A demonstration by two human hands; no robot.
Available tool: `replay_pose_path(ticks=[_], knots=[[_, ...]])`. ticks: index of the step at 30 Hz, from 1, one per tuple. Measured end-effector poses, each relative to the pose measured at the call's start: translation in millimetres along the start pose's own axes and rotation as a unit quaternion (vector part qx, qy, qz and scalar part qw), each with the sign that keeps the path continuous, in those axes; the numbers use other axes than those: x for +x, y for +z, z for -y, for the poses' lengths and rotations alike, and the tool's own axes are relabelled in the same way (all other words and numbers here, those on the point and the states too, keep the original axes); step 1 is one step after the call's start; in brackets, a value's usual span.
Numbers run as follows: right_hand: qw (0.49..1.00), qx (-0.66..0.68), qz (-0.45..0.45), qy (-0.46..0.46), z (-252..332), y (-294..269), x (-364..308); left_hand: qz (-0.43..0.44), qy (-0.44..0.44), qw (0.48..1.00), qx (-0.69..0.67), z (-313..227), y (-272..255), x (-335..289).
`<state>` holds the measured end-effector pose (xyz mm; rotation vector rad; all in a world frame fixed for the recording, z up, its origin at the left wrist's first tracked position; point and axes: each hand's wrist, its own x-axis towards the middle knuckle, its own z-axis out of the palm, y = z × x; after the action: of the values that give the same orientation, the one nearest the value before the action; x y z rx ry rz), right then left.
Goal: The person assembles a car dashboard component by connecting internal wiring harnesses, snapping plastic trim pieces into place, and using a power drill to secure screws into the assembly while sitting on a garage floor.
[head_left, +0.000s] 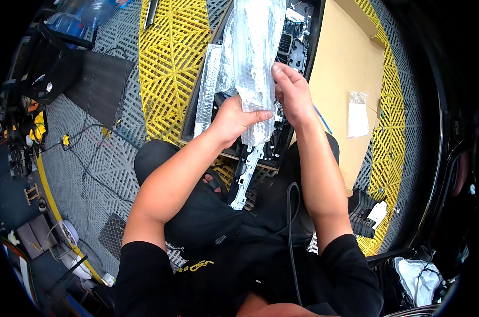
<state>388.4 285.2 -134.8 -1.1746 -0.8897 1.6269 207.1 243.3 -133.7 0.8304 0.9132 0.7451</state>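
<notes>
The person sits, knees apart, both hands busy w/ a clear bubble-wrap sleeve [258, 58]. L hand [234, 119] is wrapped round its lower part, thumb laid across the front; R hand [293, 94] is closed narrow on the R edge, a bit higher up, thumb and fingertips pinching the plastic. A long black-and-silver strip [245, 171] pokes out the sleeve's lower end, slanting down btwn the knees. The sleeve sits over an open box [312, 39] of dark, vented plastic parts, w/ a 2nd bubble-wrapped piece [206, 87] on the L side of it. To the R, a tan cardboard panel [329, 105] w/ a raised edge; on it, a clear packet [358, 119] w/ white paper inside. Floor's yellow grating [171, 58] plus grey grating [91, 169]. Off L, a black mat [102, 79] & loose cables; a black cord [290, 238] loops over the person's lap.
</notes>
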Motion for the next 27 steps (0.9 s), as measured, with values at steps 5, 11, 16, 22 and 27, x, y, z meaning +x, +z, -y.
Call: replay_pose_path(ticks=[5, 11, 16, 22, 27], knots=[[0.999, -0.03, -0.012, -0.04, -1.8, 4.1, -8.1, 0.013, -0.006, 0.99, 0.138, -9.6, -13.1, 1.1], [0.919, -0.298, -0.171, -0.194, -6.8, 24.3, -19.8, -0.11, 0.213, 0.971, 0.015, -44.0, -53.2, 8.5], [0.805, -0.429, -0.114, -0.393, -24.9, 63.3, -38.3, -0.079, 0.273, 0.946, -0.157, -71.9, -53.9, 8.9], [0.793, -0.433, -0.061, -0.425, -40.3, 69.2, -37.7, -0.113, 0.285, 0.934, -0.186, -70.9, -80.0, 5.7], [0.811, -0.441, -0.1, -0.37, -37.0, 60.7, -30.1, -0.12, 0.31, 0.933, -0.14, -63.3, -88.7, 5.6]])
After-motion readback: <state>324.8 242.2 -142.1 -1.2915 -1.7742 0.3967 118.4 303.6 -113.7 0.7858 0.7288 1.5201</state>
